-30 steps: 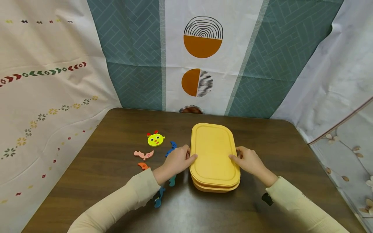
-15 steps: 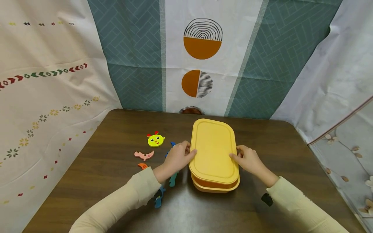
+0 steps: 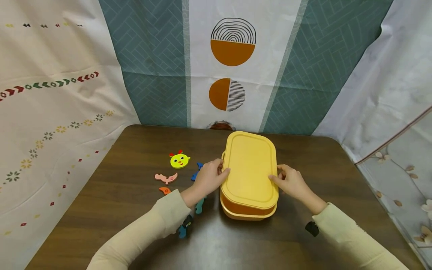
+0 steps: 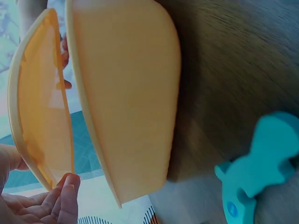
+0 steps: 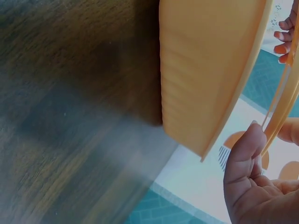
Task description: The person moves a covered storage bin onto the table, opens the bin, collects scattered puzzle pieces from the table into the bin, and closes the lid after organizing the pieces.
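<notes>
A yellow plastic lid is raised off a matching yellow box and sits askew over it, with a gap along the near edge. My left hand pinches the lid's left edge between thumb and fingers. On the opposite edge, my right hand pinches it the same way. In the left wrist view the lid stands apart from the wall of the box, which rests on the table. The right wrist view has thumb and fingertips at the lid's rim. What the box holds is hidden.
Left of the box lie a yellow face-shaped piece, a pink piece, an orange piece, a blue piece and a teal piece. Another blue piece lies by the left sleeve. Patterned cloth hangs behind the table.
The lid has come up off the box and shifted away and slightly right, with both hands gripping it. A gap has opened at the near edge. The box stays in place.
</notes>
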Action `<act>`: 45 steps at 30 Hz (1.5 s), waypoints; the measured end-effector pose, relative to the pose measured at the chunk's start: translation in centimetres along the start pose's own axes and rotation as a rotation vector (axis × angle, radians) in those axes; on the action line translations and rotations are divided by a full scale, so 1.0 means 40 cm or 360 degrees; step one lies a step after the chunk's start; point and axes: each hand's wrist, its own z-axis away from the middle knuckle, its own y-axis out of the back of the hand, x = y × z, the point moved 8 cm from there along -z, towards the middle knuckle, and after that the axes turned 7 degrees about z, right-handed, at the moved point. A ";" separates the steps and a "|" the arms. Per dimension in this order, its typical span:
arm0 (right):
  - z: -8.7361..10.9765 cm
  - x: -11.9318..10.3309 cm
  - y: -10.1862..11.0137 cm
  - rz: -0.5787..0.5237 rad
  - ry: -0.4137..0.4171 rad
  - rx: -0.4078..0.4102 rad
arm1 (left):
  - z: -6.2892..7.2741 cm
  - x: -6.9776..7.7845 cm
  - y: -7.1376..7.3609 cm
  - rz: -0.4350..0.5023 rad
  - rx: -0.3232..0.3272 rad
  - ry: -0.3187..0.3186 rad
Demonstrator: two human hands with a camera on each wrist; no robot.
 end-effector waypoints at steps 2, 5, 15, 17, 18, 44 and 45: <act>0.004 0.002 0.008 0.0004 -0.0015 -0.0001 | -0.004 0.006 -0.005 0.0021 -0.0012 -0.0003; 0.010 0.007 0.019 0.0018 -0.0035 0.0007 | -0.009 0.016 -0.013 0.0073 -0.0039 -0.0002; 0.032 0.024 0.050 0.0041 -0.0049 0.0099 | -0.013 0.035 -0.042 0.0177 -0.0075 0.0035; 0.034 0.028 0.057 0.0038 -0.0054 0.0116 | -0.013 0.040 -0.046 0.0183 -0.0072 0.0018; 0.035 0.030 0.059 0.0039 -0.0057 0.0119 | -0.012 0.042 -0.048 0.0190 -0.0071 0.0007; 0.074 0.091 0.096 0.0008 -0.0226 0.0028 | 0.025 0.095 -0.137 0.0503 -0.0248 0.0031; 0.076 0.093 0.098 0.0003 -0.0231 0.0026 | 0.026 0.098 -0.141 0.0509 -0.0255 0.0034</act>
